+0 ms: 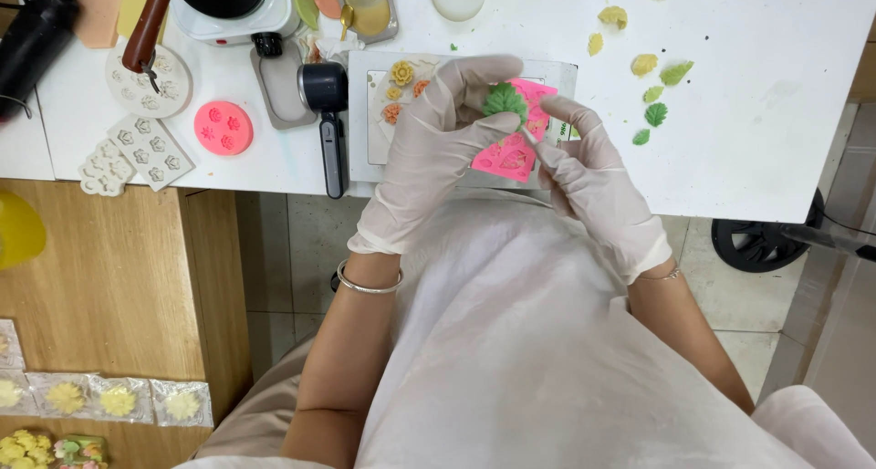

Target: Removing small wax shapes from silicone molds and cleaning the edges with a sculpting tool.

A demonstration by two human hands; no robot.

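Both my hands wear thin white gloves. My left hand (pixel 438 145) grips a pink silicone mould (pixel 513 150) with leaf-shaped cavities, held above the table's front edge. A green leaf-shaped piece (pixel 505 99) sits at the top of the mould under my left fingers. My right hand (pixel 593 182) touches the mould's right side, index finger bent toward the green leaf, and seems to hold a thin white stick against the mould. A silver bangle circles my left wrist.
On the white table (pixel 757 150) lie green and yellow leaf pieces (pixel 655 113), a grey board with small flower pieces (pixel 401 72), a round pink mould (pixel 224 127), white moulds (pixel 146 150), a black-handled tool (pixel 327 113) and a small hotplate (pixel 233 8). Packaged flowers (pixel 119 401) rest on wood at left.
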